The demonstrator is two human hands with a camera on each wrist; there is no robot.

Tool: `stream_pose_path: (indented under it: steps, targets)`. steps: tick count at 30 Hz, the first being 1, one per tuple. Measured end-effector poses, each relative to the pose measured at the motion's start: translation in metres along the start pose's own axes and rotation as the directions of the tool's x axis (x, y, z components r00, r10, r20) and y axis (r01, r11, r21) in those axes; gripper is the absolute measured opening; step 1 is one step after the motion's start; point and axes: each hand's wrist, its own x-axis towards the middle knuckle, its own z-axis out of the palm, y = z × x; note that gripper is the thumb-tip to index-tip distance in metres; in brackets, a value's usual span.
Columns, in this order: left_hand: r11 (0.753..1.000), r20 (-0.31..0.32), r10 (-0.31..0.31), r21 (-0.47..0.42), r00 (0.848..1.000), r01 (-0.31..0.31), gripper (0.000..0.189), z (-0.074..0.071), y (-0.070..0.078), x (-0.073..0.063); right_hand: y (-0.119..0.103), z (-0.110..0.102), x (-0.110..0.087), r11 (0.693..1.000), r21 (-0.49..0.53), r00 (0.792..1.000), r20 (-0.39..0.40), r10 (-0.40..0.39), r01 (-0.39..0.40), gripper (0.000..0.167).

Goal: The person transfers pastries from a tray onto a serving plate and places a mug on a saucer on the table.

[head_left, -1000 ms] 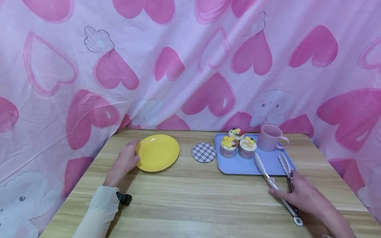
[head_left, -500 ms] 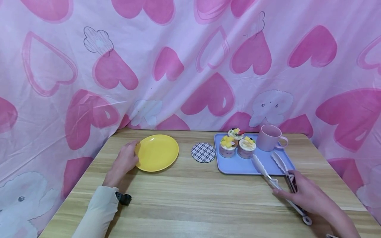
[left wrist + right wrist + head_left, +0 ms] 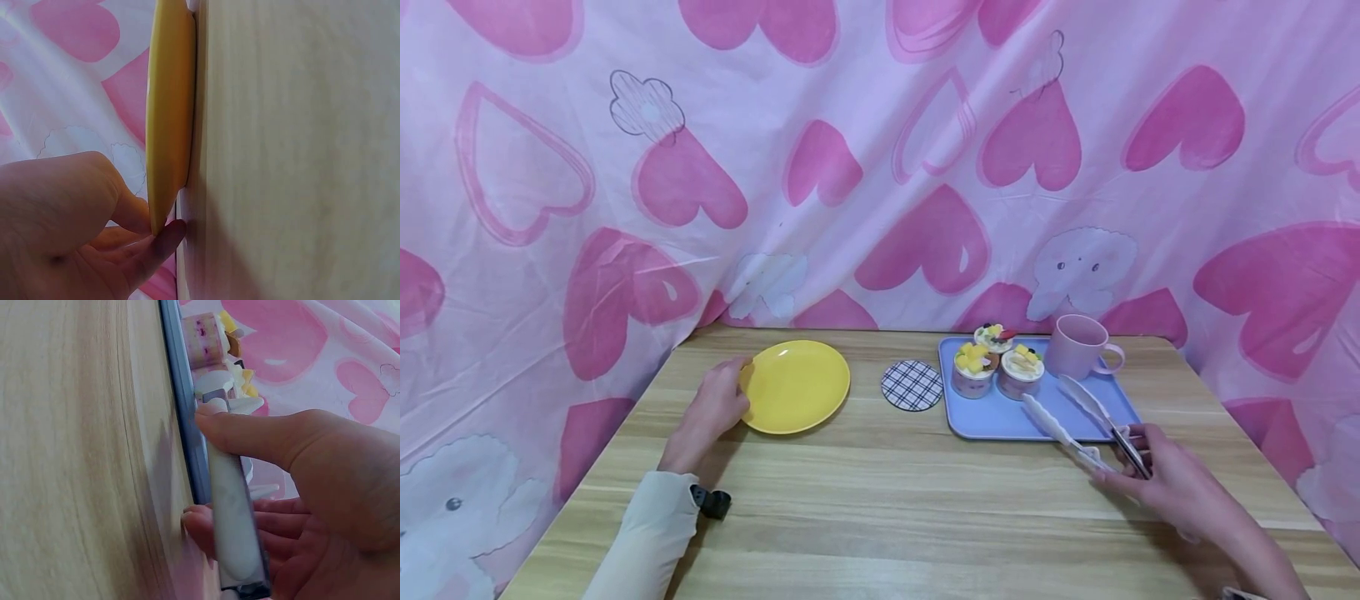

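My left hand (image 3: 711, 408) pinches the near-left rim of a round yellow plate (image 3: 796, 387) that lies on the table; in the left wrist view the thumb is above the rim (image 3: 156, 206) and a finger beneath it. My right hand (image 3: 1172, 479) holds a pair of tongs (image 3: 1078, 446), thumb along one arm and fingers by the other. The spread tips of the tongs point over the blue tray (image 3: 988, 423), towards several dessert cups (image 3: 1018, 373) topped with cream and fruit. In the right wrist view, one arm of the tongs (image 3: 231, 506) covers part of the tray.
A pink mug (image 3: 1075, 346) stands at the tray's back right. Between plate and tray lies a round checked coaster (image 3: 912, 386). Behind the wooden table (image 3: 880, 508) hangs a pink heart-patterned cloth (image 3: 887, 167).
The tongs have swung leftward at the tips, closer to the dessert cups, and their far end has risen from the table side. My left hand and the plate stay put.
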Motion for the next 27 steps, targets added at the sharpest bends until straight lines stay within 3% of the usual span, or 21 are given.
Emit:
stream_pose_path:
  steps: [9, 27]
  targets:
    - [1.0, -0.005, 0.012, -0.003, 1.0, -0.012, 0.063, -0.001, -0.001, -0.001, 0.01, 0.007, 0.001, 0.992, 0.002, 0.981, -0.149, -0.121, 0.122, 0.092]
    - [1.0, 0.024, -0.01, -0.011, 1.0, 0.01, 0.057, -0.001, -0.003, -0.001, 0.015, 0.016, 0.005, 0.992, 0.033, 0.969, -0.219, -0.115, 0.125, 0.098]
